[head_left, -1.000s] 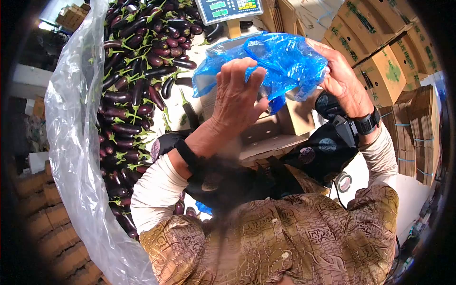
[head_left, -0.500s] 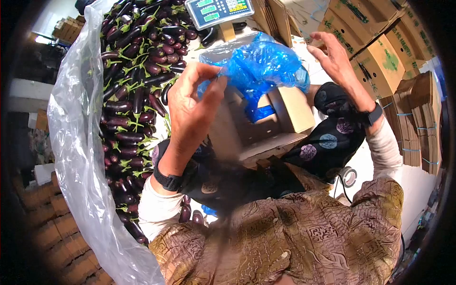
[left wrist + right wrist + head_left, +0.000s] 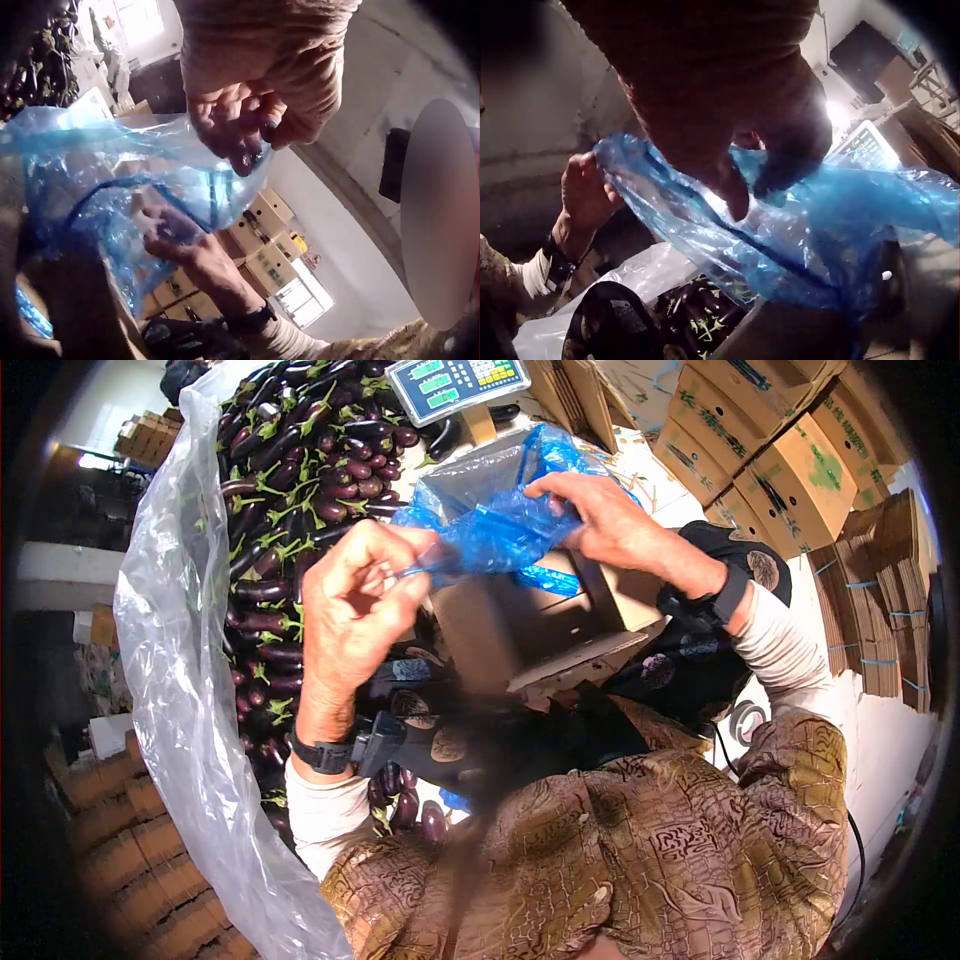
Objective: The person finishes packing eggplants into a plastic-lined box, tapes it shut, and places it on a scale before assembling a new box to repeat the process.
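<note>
A thin blue plastic bag [image 3: 505, 530] stretches between the two hands above an open cardboard box [image 3: 630, 600]. My left hand [image 3: 355, 595] pinches the bag's edge between thumb and fingertips, left of the box. On the bag's other side, my right hand [image 3: 620, 525] holds the film with thumb and fingers. Through the see-through film, the left wrist view shows the right hand [image 3: 187, 247] behind the bag. In the right wrist view the left hand [image 3: 585, 191] grips the bag's far corner. Part of the bag hangs down into the box.
Many eggplants [image 3: 270, 590] lie heaped on the left, bordered by a clear plastic sheet [image 3: 165, 630]. A digital scale display [image 3: 455, 385] stands beyond the box. Printed cartons [image 3: 800, 480] and bundled flat cardboard [image 3: 880, 600] are stacked on the right. A tape roll [image 3: 745, 720] lies near the right knee.
My left hand has moved left and down, drawing the bag's edge along. The right hand let go of the bag, lifted away open, then came back in to hold it nearer the middle.
</note>
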Action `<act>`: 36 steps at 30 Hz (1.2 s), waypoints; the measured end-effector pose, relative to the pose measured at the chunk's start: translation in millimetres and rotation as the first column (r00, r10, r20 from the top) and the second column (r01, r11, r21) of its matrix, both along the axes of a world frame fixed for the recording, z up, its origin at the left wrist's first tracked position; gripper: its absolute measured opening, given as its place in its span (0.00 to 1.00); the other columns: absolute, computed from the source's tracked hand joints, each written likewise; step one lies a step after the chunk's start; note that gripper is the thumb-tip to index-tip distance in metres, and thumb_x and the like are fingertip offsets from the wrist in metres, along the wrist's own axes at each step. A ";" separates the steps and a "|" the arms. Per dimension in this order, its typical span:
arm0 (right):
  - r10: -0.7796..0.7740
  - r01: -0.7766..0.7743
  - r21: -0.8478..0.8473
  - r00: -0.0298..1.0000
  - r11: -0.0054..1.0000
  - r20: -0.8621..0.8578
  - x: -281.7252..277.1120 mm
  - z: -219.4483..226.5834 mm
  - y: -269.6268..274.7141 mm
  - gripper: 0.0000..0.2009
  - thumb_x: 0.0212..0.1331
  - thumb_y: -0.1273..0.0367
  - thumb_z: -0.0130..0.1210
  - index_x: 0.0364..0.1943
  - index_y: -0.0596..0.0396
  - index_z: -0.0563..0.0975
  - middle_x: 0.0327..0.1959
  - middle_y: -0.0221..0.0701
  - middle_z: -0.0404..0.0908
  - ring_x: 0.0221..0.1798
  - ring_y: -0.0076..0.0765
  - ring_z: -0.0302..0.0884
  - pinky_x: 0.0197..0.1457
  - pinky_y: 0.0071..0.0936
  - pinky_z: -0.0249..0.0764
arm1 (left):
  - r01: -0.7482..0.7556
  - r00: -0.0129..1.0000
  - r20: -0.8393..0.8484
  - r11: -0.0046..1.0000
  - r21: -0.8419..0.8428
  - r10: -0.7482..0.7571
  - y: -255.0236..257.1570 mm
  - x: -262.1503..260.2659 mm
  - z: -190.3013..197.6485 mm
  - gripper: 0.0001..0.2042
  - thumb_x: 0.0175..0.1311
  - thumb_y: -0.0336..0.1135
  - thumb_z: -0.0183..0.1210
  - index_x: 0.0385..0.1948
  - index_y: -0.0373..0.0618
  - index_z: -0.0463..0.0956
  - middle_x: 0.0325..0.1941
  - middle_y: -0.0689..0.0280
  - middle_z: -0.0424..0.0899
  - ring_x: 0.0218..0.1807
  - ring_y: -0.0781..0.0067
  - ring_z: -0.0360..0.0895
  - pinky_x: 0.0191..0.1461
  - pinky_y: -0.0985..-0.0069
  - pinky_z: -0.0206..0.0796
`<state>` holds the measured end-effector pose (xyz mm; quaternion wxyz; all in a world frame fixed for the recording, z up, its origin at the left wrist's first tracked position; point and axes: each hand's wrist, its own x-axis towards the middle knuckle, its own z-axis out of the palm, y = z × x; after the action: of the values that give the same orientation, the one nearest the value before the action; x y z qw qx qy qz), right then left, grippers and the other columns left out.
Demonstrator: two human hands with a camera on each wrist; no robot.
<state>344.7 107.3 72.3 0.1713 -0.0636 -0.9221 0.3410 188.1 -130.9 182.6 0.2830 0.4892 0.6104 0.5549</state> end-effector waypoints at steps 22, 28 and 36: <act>0.198 -0.163 -0.179 0.960 0.970 0.200 64.3 60.4 -9.9 0.14 0.48 0.74 0.61 0.25 0.57 0.63 0.21 0.39 0.61 0.24 0.35 0.60 0.30 0.34 0.59 | 0.041 0.996 0.090 0.982 -0.185 -0.025 -64.4 -14.4 1.6 0.08 0.46 0.29 0.58 0.22 0.41 0.66 0.36 0.54 0.83 0.38 0.69 0.80 0.44 0.74 0.71; 0.218 -0.262 0.010 0.824 0.965 0.523 152.6 80.8 -41.0 0.13 0.35 0.80 0.58 0.26 0.55 0.67 0.24 0.36 0.69 0.31 0.49 0.74 0.31 0.42 0.68 | 0.207 0.870 -0.204 0.708 -0.675 -0.449 -79.2 9.2 -19.0 0.06 0.44 0.22 0.55 0.25 0.38 0.71 0.25 0.57 0.78 0.31 0.51 0.79 0.34 0.63 0.68; 0.021 -0.190 0.243 0.826 0.951 0.564 171.2 -36.7 -67.0 0.11 0.42 0.79 0.56 0.32 0.55 0.74 0.28 0.37 0.74 0.35 0.49 0.75 0.35 0.43 0.70 | -0.082 0.284 -0.420 0.415 -0.906 -0.862 -70.6 21.8 -134.0 0.07 0.54 0.32 0.58 0.34 0.45 0.81 0.35 0.59 0.85 0.39 0.55 0.82 0.41 0.61 0.73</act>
<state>515.9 40.3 35.6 -0.1154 -0.0822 -0.9736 0.1787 209.9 -201.6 48.6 0.2548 0.6640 0.6577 -0.2482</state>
